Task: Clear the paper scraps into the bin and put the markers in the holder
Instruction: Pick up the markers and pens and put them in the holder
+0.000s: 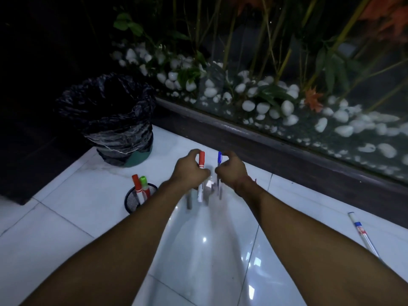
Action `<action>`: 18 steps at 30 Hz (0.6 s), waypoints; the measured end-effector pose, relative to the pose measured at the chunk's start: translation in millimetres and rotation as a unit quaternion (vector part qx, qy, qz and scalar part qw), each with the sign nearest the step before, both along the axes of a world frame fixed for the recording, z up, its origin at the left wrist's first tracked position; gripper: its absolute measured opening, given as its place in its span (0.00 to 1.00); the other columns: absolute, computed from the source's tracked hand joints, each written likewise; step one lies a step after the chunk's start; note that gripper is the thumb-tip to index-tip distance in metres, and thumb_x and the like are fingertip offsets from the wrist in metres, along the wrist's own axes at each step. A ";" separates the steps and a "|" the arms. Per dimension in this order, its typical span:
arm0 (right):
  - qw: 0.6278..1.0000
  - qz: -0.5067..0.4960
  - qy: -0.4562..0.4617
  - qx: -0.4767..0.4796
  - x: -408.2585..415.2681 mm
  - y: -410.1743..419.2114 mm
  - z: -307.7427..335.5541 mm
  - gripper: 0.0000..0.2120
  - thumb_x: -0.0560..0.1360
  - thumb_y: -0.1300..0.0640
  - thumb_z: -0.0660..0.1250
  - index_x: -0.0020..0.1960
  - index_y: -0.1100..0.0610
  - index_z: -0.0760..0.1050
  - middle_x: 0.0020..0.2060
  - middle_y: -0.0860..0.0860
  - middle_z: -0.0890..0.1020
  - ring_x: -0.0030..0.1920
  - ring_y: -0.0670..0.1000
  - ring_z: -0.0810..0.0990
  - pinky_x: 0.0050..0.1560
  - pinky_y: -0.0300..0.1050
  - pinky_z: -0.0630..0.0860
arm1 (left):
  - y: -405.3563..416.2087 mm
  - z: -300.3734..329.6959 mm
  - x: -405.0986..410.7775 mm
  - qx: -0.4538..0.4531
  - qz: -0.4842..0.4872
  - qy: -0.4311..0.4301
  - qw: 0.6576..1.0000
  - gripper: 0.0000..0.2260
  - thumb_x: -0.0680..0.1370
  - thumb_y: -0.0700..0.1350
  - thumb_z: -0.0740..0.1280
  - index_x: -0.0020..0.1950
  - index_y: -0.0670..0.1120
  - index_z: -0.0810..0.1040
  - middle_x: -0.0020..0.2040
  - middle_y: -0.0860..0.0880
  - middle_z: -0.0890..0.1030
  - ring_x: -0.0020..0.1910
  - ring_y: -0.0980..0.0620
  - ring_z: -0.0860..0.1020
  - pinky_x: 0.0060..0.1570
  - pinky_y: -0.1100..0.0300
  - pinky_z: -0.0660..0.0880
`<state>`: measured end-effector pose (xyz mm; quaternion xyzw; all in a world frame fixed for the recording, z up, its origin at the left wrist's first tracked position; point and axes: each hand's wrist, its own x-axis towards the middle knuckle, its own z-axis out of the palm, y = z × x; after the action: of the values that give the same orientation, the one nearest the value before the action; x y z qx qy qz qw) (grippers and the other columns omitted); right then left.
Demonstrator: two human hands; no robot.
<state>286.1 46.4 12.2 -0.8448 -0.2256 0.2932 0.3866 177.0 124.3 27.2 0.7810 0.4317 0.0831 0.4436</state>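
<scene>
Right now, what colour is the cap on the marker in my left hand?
Red, seen in the head view: the marker in the left hand has a red cap and white barrel.

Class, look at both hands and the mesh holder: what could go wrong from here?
1. The left hand holds a red-capped marker and the right hand a blue pen; either grip might slip.
2. The mesh holder, already holding two markers, may tip when more go in.
3. The pen lying far right could be overlooked.
</scene>
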 end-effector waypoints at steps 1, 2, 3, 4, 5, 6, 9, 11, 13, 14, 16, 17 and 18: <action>1.000 0.017 0.002 0.018 -7.2 4.2 10.3 0.28 0.69 0.66 0.69 0.67 0.53 0.67 0.44 0.57 0.82 0.43 0.57 0.83 0.48 0.54 0.82 | 4.5 13.3 -10.0 0.013 0.008 -0.023 1.000 0.29 0.70 0.42 0.70 0.69 0.51 0.67 0.43 0.43 0.81 0.39 0.46 0.81 0.40 0.51 0.82; 0.999 0.032 0.012 0.035 -13.2 7.1 19.0 0.26 0.70 0.66 0.69 0.65 0.53 0.68 0.42 0.58 0.82 0.42 0.58 0.83 0.46 0.54 0.83 | 7.7 24.7 -18.7 0.031 0.013 -0.045 0.998 0.28 0.68 0.41 0.70 0.67 0.52 0.68 0.39 0.45 0.80 0.38 0.46 0.81 0.38 0.49 0.82; 0.997 0.049 0.024 0.052 -22.4 10.5 29.4 0.24 0.70 0.66 0.68 0.63 0.53 0.68 0.41 0.58 0.82 0.41 0.58 0.84 0.43 0.52 0.83 | 10.6 36.3 -30.6 0.053 0.019 -0.066 0.996 0.28 0.68 0.40 0.69 0.66 0.54 0.69 0.37 0.45 0.79 0.36 0.46 0.80 0.37 0.48 0.82; 0.995 0.064 0.034 0.067 -30.3 13.5 37.8 0.22 0.70 0.67 0.67 0.61 0.52 0.68 0.40 0.58 0.82 0.40 0.57 0.84 0.40 0.50 0.81 | 13.3 44.8 -41.6 0.074 0.020 -0.083 0.994 0.27 0.67 0.40 0.69 0.64 0.56 0.70 0.36 0.45 0.78 0.35 0.46 0.80 0.37 0.48 0.81; 0.993 0.076 0.037 0.083 -37.7 16.7 45.3 0.21 0.71 0.67 0.66 0.60 0.53 0.68 0.40 0.58 0.82 0.39 0.57 0.83 0.38 0.49 0.80 | 15.6 52.4 -52.6 0.092 0.023 -0.097 0.991 0.27 0.67 0.39 0.69 0.63 0.57 0.70 0.36 0.44 0.78 0.34 0.46 0.80 0.37 0.48 0.80; 0.991 0.086 0.037 0.100 -47.5 20.2 52.7 0.19 0.72 0.67 0.65 0.60 0.53 0.68 0.40 0.57 0.82 0.38 0.57 0.83 0.37 0.49 0.80 | 18.6 59.0 -66.6 0.107 0.033 -0.108 0.988 0.26 0.67 0.39 0.69 0.62 0.58 0.71 0.36 0.44 0.79 0.34 0.46 0.79 0.37 0.48 0.80; 0.982 0.109 0.043 0.147 -75.0 29.4 66.8 0.12 0.75 0.65 0.65 0.56 0.54 0.69 0.40 0.58 0.81 0.34 0.55 0.83 0.34 0.48 0.78 | 31.0 65.9 -104.9 0.133 0.093 -0.133 0.978 0.21 0.69 0.39 0.70 0.59 0.57 0.73 0.35 0.46 0.79 0.36 0.48 0.79 0.39 0.51 0.80; 0.978 0.108 0.040 0.173 -91.3 34.1 71.6 0.09 0.75 0.65 0.65 0.52 0.54 0.70 0.39 0.59 0.79 0.35 0.55 0.83 0.29 0.42 0.75 | 38.6 61.8 -125.5 0.147 0.130 -0.153 0.968 0.19 0.72 0.41 0.71 0.60 0.54 0.75 0.36 0.48 0.79 0.38 0.52 0.79 0.42 0.57 0.79; 0.976 0.104 0.033 0.188 -105.2 38.6 70.9 0.09 0.74 0.67 0.64 0.50 0.55 0.71 0.38 0.59 0.80 0.38 0.55 0.83 0.29 0.39 0.75 | 40.8 56.8 -140.9 0.154 0.151 -0.174 0.961 0.18 0.72 0.40 0.72 0.60 0.51 0.76 0.36 0.52 0.78 0.37 0.58 0.78 0.41 0.65 0.76; 0.977 0.106 0.022 0.183 -111.2 40.5 68.8 0.09 0.74 0.67 0.64 0.49 0.55 0.71 0.39 0.59 0.82 0.39 0.55 0.84 0.32 0.41 0.76 | 40.0 54.4 -146.0 0.160 0.155 -0.176 0.959 0.18 0.72 0.39 0.72 0.60 0.50 0.76 0.37 0.53 0.78 0.38 0.59 0.77 0.42 0.67 0.74; 0.980 0.118 -0.005 0.160 -121.7 42.2 62.3 0.07 0.72 0.65 0.66 0.46 0.54 0.73 0.40 0.58 0.84 0.41 0.56 0.84 0.40 0.49 0.81 | 36.6 47.1 -153.4 0.180 0.147 -0.157 0.960 0.18 0.71 0.38 0.73 0.59 0.48 0.77 0.42 0.52 0.80 0.41 0.56 0.77 0.45 0.65 0.73; 0.981 0.123 -0.018 0.146 -125.8 42.1 58.3 0.07 0.71 0.64 0.67 0.44 0.54 0.73 0.39 0.57 0.84 0.41 0.56 0.84 0.43 0.50 0.81 | 34.2 42.0 -155.6 0.190 0.138 -0.145 0.961 0.19 0.70 0.38 0.73 0.59 0.48 0.77 0.44 0.50 0.81 0.44 0.54 0.77 0.46 0.63 0.73; 0.982 0.129 -0.030 0.132 -130.4 41.6 55.4 0.07 0.71 0.64 0.68 0.43 0.54 0.74 0.39 0.56 0.83 0.39 0.55 0.83 0.41 0.48 0.80 | 32.5 36.8 -158.1 0.198 0.131 -0.135 0.962 0.19 0.70 0.37 0.73 0.59 0.48 0.77 0.46 0.48 0.81 0.46 0.52 0.78 0.47 0.62 0.73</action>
<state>155.7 88.0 67.6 -0.7584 -0.3809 0.2834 0.4465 18.9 156.8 64.1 0.7715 0.4411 0.3286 0.3198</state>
